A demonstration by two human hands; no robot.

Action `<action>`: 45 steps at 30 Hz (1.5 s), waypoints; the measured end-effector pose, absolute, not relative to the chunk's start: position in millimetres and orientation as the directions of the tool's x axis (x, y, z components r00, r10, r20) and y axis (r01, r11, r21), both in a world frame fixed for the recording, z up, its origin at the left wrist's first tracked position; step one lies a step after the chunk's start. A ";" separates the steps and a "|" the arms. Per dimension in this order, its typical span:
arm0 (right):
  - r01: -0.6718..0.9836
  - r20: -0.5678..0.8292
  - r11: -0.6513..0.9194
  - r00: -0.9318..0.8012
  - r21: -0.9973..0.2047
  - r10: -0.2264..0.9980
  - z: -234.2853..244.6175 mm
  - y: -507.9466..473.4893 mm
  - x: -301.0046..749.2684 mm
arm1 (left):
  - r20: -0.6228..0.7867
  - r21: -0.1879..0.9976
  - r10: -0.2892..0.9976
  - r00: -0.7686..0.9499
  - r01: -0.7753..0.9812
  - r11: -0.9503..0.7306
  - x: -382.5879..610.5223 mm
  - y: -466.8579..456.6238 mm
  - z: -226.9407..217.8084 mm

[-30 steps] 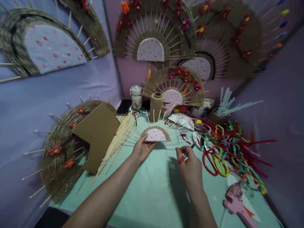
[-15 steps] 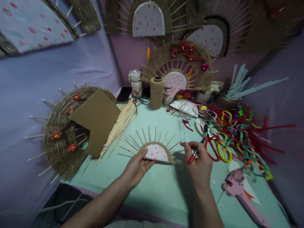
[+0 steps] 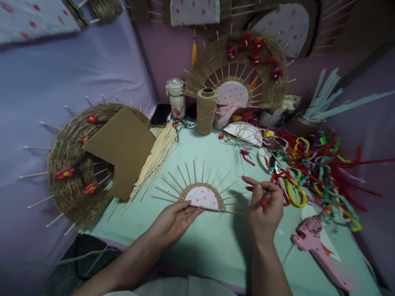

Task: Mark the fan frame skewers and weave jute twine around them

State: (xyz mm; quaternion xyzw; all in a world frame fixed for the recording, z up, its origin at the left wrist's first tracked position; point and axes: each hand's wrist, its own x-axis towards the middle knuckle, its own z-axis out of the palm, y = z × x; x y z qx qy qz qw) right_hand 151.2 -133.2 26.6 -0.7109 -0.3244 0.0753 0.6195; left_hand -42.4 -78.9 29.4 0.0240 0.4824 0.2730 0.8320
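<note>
The light is rather dim and cool, and its source lies outside the view. A soft, dark shadow falls on the pale green table (image 3: 206, 242), just left of the right hand (image 3: 265, 205). The left cloth wall (image 3: 77, 74) is brighter than the right cloth wall (image 3: 367, 144) (this one is quite gloomy). Toward the edges, shapes look stretched and slightly blurred.

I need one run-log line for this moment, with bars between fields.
left hand: holds spoked half-disc at lower-left corner | right hand: holds red pen-like tool | pink glue gun: on table
</note>
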 end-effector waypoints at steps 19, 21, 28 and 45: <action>0.607 0.537 0.385 0.083 -0.695 0.839 23.8 -168.5 92.2 | -0.510 0.802 0.590 0.626 0.098 0.590 -65.1 -108.4 57.2; 0.591 0.531 0.410 0.038 -0.695 0.847 26.0 -173.3 88.8 | -0.510 0.802 0.576 0.639 0.112 0.587 -64.5 -107.8 56.7; 0.580 0.535 0.437 -0.003 -0.688 0.845 27.6 -179.6 88.0 | -0.513 0.830 0.617 0.597 0.164 0.533 -68.2 -110.1 51.3; 0.541 0.533 0.438 0.024 -0.718 0.846 28.7 -184.6 80.0 | -0.535 0.813 0.637 0.555 0.134 0.566 -70.1 -115.9 42.6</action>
